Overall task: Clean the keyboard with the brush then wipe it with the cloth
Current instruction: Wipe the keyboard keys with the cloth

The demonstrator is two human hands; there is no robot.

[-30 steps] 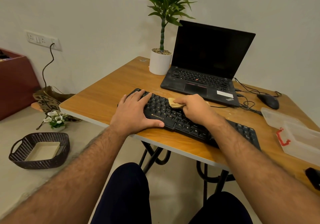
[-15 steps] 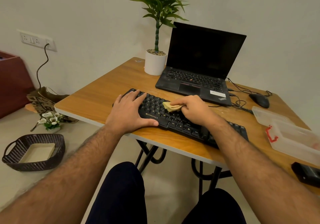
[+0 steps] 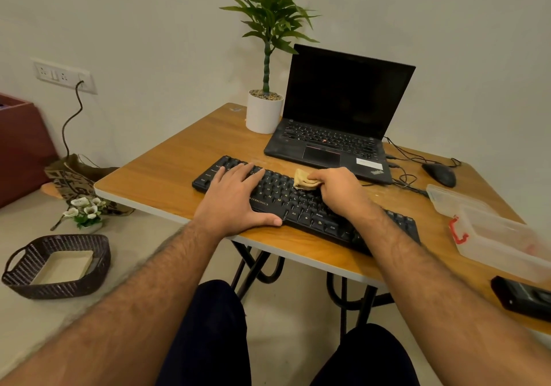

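Note:
A black keyboard (image 3: 280, 190) lies slanted near the front edge of the wooden table (image 3: 155, 177). My left hand (image 3: 235, 199) rests flat on its left half, fingers straight, thumb along the front edge. My right hand (image 3: 338, 189) grips a small tan cloth (image 3: 302, 179) and presses it on the keys near the keyboard's middle, at the far rows. The keyboard's right end shows past my right forearm. No brush is visible.
A black laptop (image 3: 337, 135) stands open behind the keyboard, a white potted plant (image 3: 264, 111) to its left. A mouse (image 3: 439, 174) and cables lie at right. A clear plastic box (image 3: 489, 227) and a black object (image 3: 521, 296) sit at the right edge. A woven basket (image 3: 56, 266) is on the floor.
My right hand has slid the cloth a little toward the keyboard's far rows. My left hand stays flat on the left half. The camera has shifted slightly.

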